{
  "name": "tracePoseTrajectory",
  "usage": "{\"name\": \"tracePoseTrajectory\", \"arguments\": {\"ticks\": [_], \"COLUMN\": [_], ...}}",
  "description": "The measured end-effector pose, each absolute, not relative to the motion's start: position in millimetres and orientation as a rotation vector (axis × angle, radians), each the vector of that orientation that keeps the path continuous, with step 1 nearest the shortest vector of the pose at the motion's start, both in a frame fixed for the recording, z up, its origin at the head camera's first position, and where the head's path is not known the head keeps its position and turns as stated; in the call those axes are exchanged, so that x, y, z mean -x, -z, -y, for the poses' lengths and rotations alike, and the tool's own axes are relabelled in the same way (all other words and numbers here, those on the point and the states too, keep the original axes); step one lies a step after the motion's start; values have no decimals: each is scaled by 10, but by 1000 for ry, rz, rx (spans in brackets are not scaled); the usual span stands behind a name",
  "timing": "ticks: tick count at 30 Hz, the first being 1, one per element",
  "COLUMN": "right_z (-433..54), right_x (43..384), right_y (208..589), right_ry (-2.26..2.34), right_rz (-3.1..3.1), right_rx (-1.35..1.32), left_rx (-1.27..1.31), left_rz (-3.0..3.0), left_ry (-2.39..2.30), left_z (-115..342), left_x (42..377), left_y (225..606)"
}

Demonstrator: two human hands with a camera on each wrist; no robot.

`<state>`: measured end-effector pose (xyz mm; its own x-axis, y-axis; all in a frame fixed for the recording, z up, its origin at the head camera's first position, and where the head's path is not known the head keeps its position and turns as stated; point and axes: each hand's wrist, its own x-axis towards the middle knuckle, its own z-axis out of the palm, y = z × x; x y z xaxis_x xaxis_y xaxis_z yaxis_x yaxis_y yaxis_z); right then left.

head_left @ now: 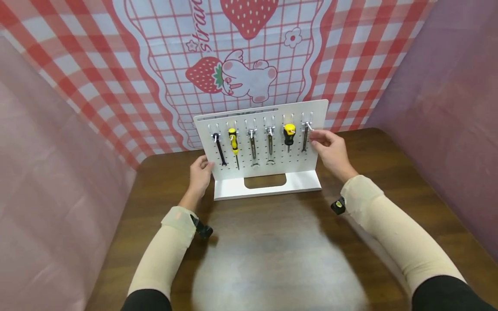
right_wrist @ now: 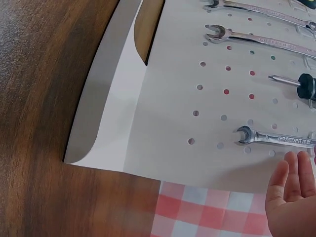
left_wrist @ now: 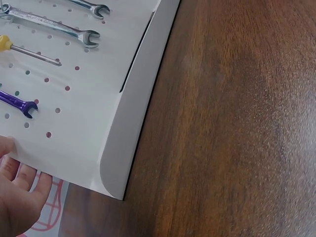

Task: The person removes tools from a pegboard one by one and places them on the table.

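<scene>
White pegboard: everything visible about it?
The pegboard is a smooth white panel, metal or plastic unclear, with rows of round holes and a long slot near its top edge. It stands on the brown table, its forward foot pierced by a wide cutout. Hooks hold four wrenches and two screwdrivers. The left grip holds its left edge; whether the right grip touches it is unclear.

Lower left, the left hand grips the white pegboard by its edge. Brown wood tabletop fills the right.
</scene>
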<state>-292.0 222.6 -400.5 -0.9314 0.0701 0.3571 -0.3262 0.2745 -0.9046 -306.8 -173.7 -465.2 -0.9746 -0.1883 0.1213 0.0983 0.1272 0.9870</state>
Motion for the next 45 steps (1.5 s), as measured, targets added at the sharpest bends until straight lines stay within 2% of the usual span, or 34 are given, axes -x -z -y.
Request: {"name": "tracePoseTrajectory", "arguments": {"ticks": [4, 12, 23, 33, 45], "right_z": [-2192, -2131, -2027, -1939, -1944], "right_x": [2839, 2965, 2992, 3021, 2995], "right_y": [3934, 4004, 4006, 4068, 4145], "right_ry": [-1735, -1751, -1835, -2052, -2042], "right_rz": [2194, 2141, 2107, 1991, 2042], "right_rx": [-237, -259, -199, -94, -53], "left_rx": [-93, -111, -196, -182, -170], "left_rz": [2182, 2153, 2208, 2214, 2224], "left_ry": [1970, 1931, 1824, 1809, 1764], "left_z": [1714, 1763, 1731, 1712, 1720], "left_x": [3073, 3096, 3123, 3149, 3133], "left_y": [4714, 4700, 4734, 4757, 4820]}}
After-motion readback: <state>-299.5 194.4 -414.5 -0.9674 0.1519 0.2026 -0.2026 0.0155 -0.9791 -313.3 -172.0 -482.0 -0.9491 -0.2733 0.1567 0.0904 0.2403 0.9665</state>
